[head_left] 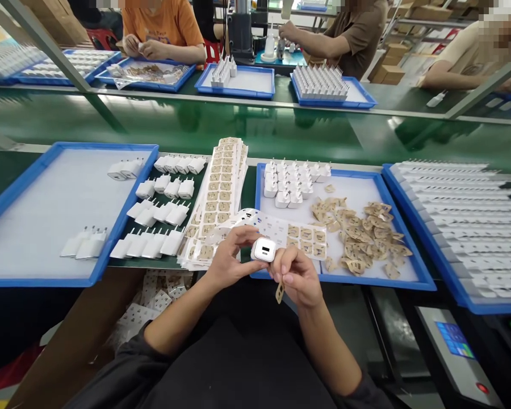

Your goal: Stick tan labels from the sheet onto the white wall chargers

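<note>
Head view: the left hand (230, 258) and the right hand (296, 275) meet just off the near edge of the blue tray (409, 278), fingers curled around a white charger (264, 249) held between them. A small tan sticker (280, 292) hangs from the right fingers. Label sheets (219, 199) lie left of that tray, loose backings (366, 230) in it

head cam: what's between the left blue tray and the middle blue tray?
In the head view, rows of white chargers and a stack of sticker sheets lie between left blue tray and middle blue tray.
</note>
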`<state>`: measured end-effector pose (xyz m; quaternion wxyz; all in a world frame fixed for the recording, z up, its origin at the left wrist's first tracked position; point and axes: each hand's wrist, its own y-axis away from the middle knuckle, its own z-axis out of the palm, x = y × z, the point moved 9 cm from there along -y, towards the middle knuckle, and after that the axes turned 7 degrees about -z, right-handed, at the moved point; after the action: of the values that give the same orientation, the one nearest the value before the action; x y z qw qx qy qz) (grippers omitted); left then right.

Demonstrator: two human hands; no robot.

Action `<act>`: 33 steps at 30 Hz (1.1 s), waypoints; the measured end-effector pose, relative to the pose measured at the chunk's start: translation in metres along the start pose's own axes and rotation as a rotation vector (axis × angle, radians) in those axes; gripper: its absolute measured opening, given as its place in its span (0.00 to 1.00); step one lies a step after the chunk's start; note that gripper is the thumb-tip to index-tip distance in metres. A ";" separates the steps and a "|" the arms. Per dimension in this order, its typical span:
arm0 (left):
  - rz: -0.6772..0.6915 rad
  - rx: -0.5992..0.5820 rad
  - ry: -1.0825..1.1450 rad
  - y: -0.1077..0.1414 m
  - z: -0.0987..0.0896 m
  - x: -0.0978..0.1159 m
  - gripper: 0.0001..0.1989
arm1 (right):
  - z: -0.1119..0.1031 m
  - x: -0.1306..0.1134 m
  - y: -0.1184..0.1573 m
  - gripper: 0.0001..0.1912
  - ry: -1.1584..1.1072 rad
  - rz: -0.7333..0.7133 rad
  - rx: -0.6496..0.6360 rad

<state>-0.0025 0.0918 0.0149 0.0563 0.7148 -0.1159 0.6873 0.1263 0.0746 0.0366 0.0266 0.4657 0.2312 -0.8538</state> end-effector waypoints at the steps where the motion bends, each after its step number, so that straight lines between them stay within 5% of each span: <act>1: -0.007 -0.004 0.019 0.001 0.000 -0.001 0.29 | 0.001 0.001 0.000 0.11 0.011 0.005 0.007; 7: 0.132 0.013 -0.018 0.003 -0.006 0.011 0.24 | 0.006 0.002 0.003 0.06 0.063 0.050 -0.008; 13: 0.413 0.035 -0.366 0.015 -0.003 0.041 0.24 | -0.015 -0.022 -0.002 0.02 0.380 -0.044 0.254; 33: 0.466 -0.026 -0.448 0.021 0.005 0.060 0.27 | -0.007 -0.032 -0.004 0.01 0.527 -0.077 0.272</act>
<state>-0.0010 0.0646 0.0730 -0.1205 0.8018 -0.2947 0.5058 0.1486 0.0759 0.0605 -0.1294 0.6616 0.1309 -0.7269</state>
